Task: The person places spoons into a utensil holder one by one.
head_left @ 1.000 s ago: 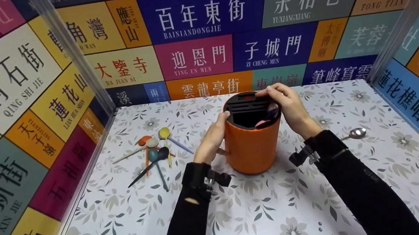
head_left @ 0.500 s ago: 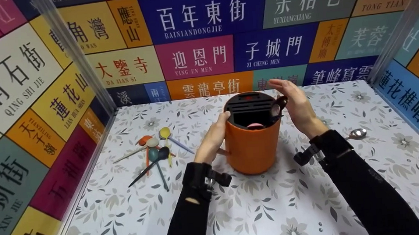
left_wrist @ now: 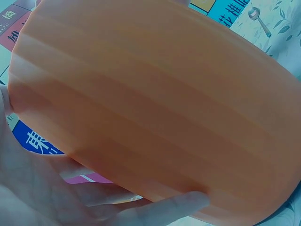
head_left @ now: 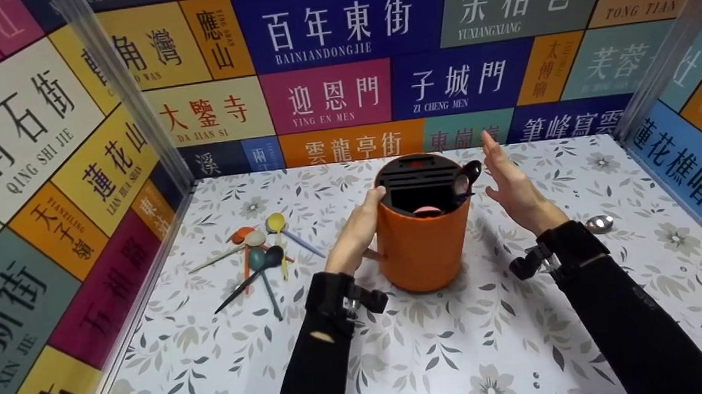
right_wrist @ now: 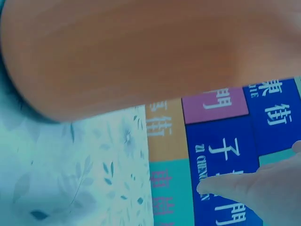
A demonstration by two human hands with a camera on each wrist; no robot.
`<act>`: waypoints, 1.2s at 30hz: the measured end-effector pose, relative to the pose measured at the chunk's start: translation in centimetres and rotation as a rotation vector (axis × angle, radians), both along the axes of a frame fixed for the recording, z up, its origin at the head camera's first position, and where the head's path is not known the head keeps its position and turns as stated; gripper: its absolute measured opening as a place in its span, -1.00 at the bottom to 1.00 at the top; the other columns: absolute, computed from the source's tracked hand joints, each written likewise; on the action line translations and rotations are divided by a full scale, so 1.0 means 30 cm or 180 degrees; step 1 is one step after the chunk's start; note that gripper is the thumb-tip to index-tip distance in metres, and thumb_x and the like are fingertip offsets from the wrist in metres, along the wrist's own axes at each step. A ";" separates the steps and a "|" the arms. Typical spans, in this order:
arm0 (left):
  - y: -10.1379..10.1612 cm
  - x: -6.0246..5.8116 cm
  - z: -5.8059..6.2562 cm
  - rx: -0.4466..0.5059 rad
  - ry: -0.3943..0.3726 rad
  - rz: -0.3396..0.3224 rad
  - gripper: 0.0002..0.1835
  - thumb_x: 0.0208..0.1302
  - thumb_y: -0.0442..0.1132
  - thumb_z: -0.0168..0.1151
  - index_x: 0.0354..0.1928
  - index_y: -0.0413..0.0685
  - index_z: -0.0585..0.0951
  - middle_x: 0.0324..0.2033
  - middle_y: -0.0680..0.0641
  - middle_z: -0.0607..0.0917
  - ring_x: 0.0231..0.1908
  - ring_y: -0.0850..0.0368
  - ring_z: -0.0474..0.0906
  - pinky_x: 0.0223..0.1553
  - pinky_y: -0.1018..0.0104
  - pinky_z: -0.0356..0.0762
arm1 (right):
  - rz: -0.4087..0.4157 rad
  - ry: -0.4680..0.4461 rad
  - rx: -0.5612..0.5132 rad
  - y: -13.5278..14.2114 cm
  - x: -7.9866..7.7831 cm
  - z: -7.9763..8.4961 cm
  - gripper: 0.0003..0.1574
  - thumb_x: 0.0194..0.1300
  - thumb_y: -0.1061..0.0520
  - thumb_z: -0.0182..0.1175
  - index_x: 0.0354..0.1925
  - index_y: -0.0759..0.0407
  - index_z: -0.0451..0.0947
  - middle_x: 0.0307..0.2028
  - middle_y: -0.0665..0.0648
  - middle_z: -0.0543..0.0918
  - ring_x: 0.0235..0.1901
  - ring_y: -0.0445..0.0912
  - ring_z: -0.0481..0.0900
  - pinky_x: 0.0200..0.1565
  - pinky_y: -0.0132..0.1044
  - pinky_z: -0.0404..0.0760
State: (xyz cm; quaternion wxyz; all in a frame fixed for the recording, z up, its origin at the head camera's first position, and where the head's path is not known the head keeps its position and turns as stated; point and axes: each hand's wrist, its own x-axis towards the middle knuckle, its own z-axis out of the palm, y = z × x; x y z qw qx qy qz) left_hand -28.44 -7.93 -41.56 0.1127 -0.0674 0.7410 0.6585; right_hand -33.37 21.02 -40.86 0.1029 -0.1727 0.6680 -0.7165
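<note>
An orange cylindrical utensil holder with a slotted black top insert stands upright on the table. My left hand grips its left side, thumb at the rim and fingers along the wall, as the left wrist view shows. Dark spoon heads stick up from the right of the insert's opening, and something pink shows inside. My right hand is off to the right of the holder, fingers extended and holding nothing. In the right wrist view the orange wall of the holder lies apart from that hand.
Several coloured spoons lie in an overlapping pile on the left of the floral-patterned table. A metal spoon rests on the right, partly behind my right wrist. Printed panels enclose the back and sides.
My right hand has let go at the holder's rim and drawn away to the right, leaving the dark spoon heads standing in the opening. My left hand has kept its grip.
</note>
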 end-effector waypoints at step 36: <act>-0.002 0.002 -0.004 0.0066 0.0021 0.0008 -0.14 0.41 0.45 -0.10 0.45 -0.04 0.50 0.46 -0.16 0.41 0.43 -0.17 0.32 -0.29 -0.23 0.73 | -0.1457 -0.0618 0.4051 0.472 -0.005 -0.206 0.75 0.18 -0.82 -0.06 0.59 0.43 -0.55 0.41 0.85 -0.41 0.37 0.78 -0.46 0.28 0.69 -0.37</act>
